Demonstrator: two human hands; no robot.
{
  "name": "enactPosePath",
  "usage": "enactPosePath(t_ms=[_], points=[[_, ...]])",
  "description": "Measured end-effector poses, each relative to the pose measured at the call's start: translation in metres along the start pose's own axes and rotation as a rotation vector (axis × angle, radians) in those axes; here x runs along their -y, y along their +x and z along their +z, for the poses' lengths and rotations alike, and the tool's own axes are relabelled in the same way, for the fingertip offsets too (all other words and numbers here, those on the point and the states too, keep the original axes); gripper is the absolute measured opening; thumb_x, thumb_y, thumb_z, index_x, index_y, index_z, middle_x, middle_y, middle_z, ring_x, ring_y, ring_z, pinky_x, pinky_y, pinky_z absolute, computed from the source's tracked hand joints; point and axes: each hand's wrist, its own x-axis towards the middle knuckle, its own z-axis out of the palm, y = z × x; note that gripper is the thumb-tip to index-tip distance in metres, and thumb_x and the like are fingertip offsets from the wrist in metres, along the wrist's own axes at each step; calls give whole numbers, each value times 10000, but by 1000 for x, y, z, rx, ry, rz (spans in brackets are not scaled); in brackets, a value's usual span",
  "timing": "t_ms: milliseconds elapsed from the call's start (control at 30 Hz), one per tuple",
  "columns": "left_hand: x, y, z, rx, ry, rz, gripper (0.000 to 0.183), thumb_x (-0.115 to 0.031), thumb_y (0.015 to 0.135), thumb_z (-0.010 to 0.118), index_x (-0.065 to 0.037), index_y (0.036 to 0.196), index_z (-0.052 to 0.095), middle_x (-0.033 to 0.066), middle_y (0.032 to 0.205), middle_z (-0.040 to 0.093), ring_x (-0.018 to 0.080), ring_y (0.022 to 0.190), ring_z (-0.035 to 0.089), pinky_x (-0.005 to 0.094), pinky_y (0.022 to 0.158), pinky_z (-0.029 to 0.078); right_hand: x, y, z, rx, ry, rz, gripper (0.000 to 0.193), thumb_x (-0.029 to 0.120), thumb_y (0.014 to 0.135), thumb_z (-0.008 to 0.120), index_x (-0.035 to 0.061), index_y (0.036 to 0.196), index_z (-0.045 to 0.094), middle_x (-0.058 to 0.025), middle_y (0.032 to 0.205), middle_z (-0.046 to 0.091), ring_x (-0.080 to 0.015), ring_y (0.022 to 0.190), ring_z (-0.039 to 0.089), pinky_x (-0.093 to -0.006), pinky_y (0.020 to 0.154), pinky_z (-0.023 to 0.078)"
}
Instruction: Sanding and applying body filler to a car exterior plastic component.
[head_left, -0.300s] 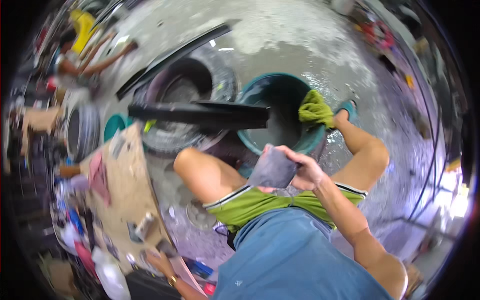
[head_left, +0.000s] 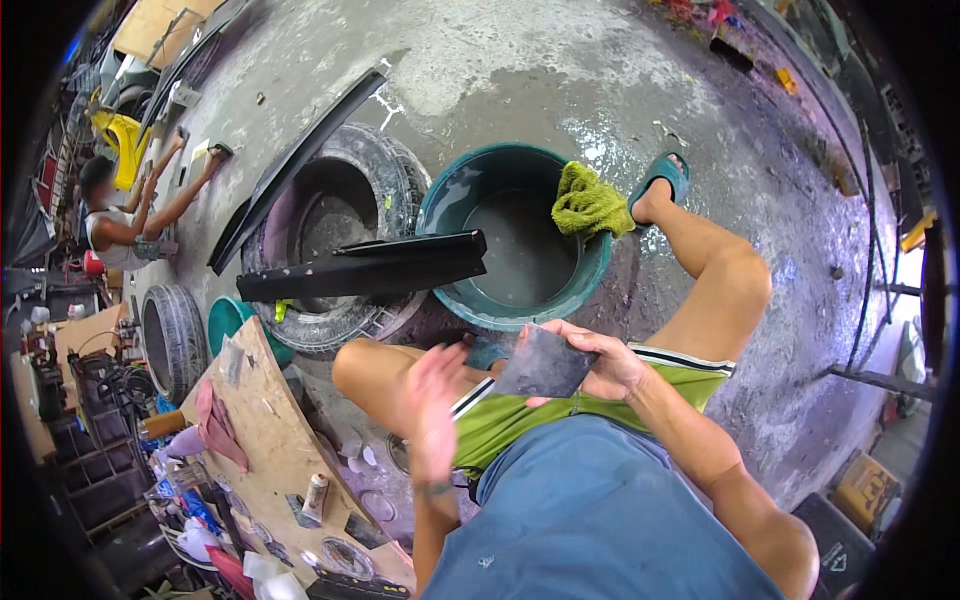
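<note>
In my right hand (head_left: 615,368) is a dark grey rectangular sheet (head_left: 548,362), smooth and slightly bent, gripped at its right edge above my lap. My left hand (head_left: 430,405) hovers over my left thigh, left of the sheet and apart from it. Motion blurs it, but its fingers look stretched apart with nothing visible in them. Beyond my knees stands a green basin (head_left: 600,275) with murky water, and a yellow-green cloth (head_left: 588,200) hangs over its right rim. A long black trim panel (head_left: 365,270) rests across a tyre (head_left: 385,165) and the basin's rim.
Another black strip (head_left: 300,165) leans over the tyre. To my left, a wooden board (head_left: 265,405) carries a pink cloth (head_left: 217,430) and a tube (head_left: 315,495). A second tyre (head_left: 172,340) stands farther left. A co-worker (head_left: 120,220) crouches at the far left. The concrete floor (head_left: 690,110) looks wet.
My left hand has risen from the board at lower left to over my left thigh, near the sheet. My right hand still holds the sheet. The view has shifted slightly.
</note>
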Motion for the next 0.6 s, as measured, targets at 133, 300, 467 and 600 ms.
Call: enactPosePath(t_ms=[133,300,467,600], points=[[48,80,30,0,-181,-214,528,-302,1025,525,47,1402,404,230,1425,481,325,1370,436,449,1155,351,13,-24,1,-62,-8,-86,545,363,907,649,38,1321,505,-146,1367,508,-323,1287,514,-644,1032,433],[70,136,27,-78,-726,-239,406,-310,1002,576,13,1243,535,193,1358,545,300,1327,477,452,1144,374,24,-41,-19,17,120,-206,544,312,922,652,0,1337,488,-155,1432,459,-330,1317,481,-652,1012,447],[78,152,20,-130,-765,-180,295,-243,973,643,-46,1188,605,89,1182,670,205,1053,630,389,959,516,34,-34,-23,45,89,-171,543,317,935,640,4,1349,482,-172,1444,443,-325,1327,467,-601,1023,459],[64,146,21,-157,-608,-103,277,-218,990,622,-56,1213,592,94,1197,673,149,1011,659,307,841,574,37,-27,-25,40,-11,-162,519,326,956,615,18,1353,486,-165,1440,442,-294,1320,469,-541,1029,473]])
